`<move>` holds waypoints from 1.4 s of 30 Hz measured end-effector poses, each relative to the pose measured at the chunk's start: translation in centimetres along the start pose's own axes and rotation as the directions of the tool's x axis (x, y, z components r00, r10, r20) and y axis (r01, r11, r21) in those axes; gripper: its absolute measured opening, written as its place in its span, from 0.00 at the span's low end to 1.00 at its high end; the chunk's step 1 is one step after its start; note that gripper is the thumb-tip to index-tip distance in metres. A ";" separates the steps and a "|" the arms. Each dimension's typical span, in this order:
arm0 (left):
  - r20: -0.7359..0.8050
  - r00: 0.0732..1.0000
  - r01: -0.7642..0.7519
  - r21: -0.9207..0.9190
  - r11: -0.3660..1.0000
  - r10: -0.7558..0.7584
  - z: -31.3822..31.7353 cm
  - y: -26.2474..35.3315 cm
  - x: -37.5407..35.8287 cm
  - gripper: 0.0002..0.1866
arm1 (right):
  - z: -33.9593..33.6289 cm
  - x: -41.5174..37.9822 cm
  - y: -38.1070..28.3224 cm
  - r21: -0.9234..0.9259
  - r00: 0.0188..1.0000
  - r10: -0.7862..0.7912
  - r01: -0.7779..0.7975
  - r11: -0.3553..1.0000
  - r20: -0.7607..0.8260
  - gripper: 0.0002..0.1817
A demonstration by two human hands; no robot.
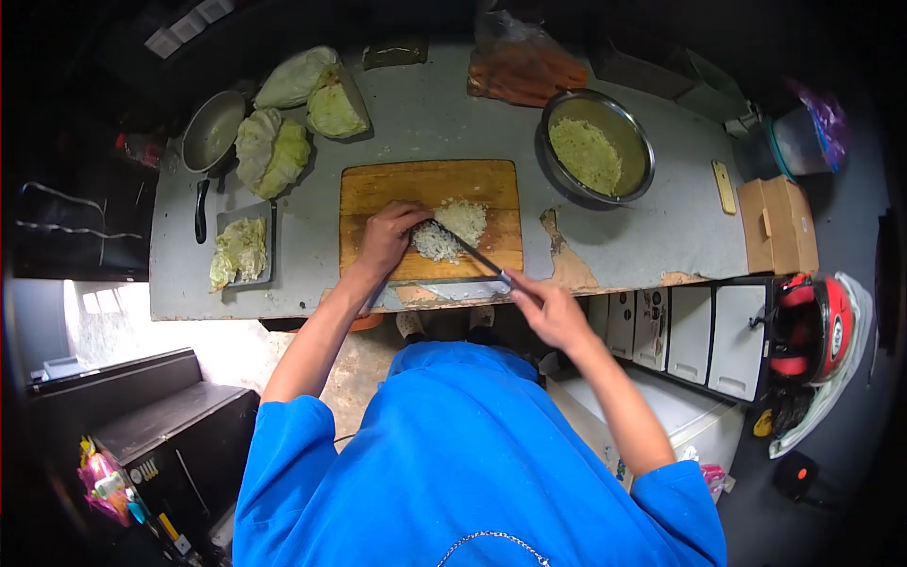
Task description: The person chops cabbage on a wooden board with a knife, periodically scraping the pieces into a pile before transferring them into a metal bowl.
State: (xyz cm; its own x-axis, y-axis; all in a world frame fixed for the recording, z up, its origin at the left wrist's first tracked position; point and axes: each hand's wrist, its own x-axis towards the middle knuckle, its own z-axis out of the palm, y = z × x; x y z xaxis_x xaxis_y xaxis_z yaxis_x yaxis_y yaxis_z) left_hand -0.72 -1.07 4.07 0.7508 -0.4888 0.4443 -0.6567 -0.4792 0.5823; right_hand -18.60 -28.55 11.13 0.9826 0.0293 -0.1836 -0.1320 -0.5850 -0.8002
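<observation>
A wooden cutting board (364,189) lies near the front edge of the table, with finely chopped pale cabbage (463,219) heaped on it. My right hand (550,310) is closed around the handle of a knife (479,256), whose dark blade slants up and left through the chopped pile. At the blade's front end, my left hand (389,234) bends over with its fingers together, against the knife's tip. The fingertips partly cover the tip and the pile's left side.
A metal bowl (645,170) of shredded cabbage stands right of the board. Cabbage pieces (272,151), a pan (215,128) and a tray (268,269) with leaves are at left. Behind lies a plastic bag of carrots (524,74). A phone (724,187) and cardboard box (777,227) sit at right.
</observation>
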 end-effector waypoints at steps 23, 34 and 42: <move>-0.009 0.998 0.063 -0.083 0.995 -0.064 0.1 0.5 -0.2 0.20 | -5.4 1.5 -8.4 -0.275 0.975 0.194 -0.158 0.948 0.107 0.20; 0.007 0.997 0.074 -0.061 0.995 -0.074 -0.2 0.8 -0.2 0.19 | -5.8 1.1 -8.3 -0.340 0.988 0.127 -0.088 0.936 0.093 0.21; -0.037 0.999 0.022 0.037 0.999 -0.020 -0.1 0.6 0.1 0.18 | -0.7 0.0 -1.5 -0.151 0.989 0.141 -0.132 0.980 0.051 0.22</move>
State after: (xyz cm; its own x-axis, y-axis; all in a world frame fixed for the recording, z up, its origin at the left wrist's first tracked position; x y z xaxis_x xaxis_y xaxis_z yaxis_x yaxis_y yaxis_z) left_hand -1.02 -1.31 4.48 0.7661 -0.4519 0.4570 -0.6424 -0.5167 0.5661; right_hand -18.34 -28.26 12.71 0.9461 -0.0122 -0.3237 -0.2395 -0.6992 -0.6736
